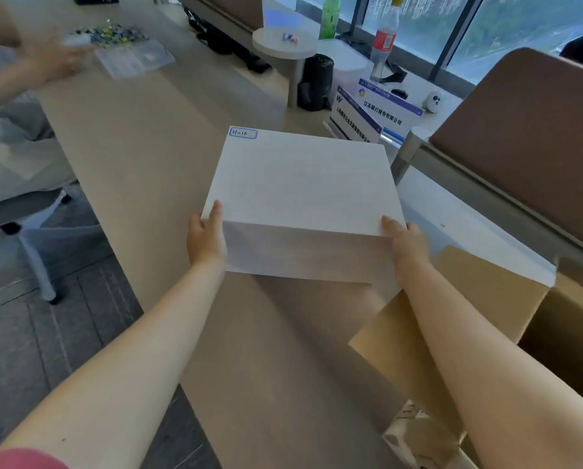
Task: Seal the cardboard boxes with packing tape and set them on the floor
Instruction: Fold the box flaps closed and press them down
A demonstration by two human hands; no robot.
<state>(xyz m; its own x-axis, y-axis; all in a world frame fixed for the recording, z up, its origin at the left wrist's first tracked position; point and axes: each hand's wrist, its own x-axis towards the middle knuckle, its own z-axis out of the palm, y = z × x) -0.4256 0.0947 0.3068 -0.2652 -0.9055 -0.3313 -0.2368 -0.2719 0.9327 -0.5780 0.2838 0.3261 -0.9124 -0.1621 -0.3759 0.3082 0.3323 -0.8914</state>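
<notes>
The person holds a white box (302,184) between both hands over the long wooden table (141,157). The left hand (206,236) is clamped on the box's near left corner, thumb lying up along the top face and palm against the left side. The right hand (405,243) is clamped on the near right corner, fingertips curled over the top edge. The box therefore spans the gap between the 2 hands, its near face turned toward the camera and its far edge reaching away from them; whether its underside touches the table cannot be told. A small blue-bordered label (243,133) with handwriting sits at the box's far left corner.

Just right of the box and below the right forearm stands an open brown cardboard carton (506,299), flaps spread, one flap passing under the box's near right corner. Beyond the box, at its far right, stand 2 printed name signs (378,113), with a clear bottle with a red label (384,42) and a green bottle (330,18) farther back. Far left of the box, another person's blurred hand (51,62) hovers near a clear plastic tray (134,60) and a heap of small coloured parts (110,34)
</notes>
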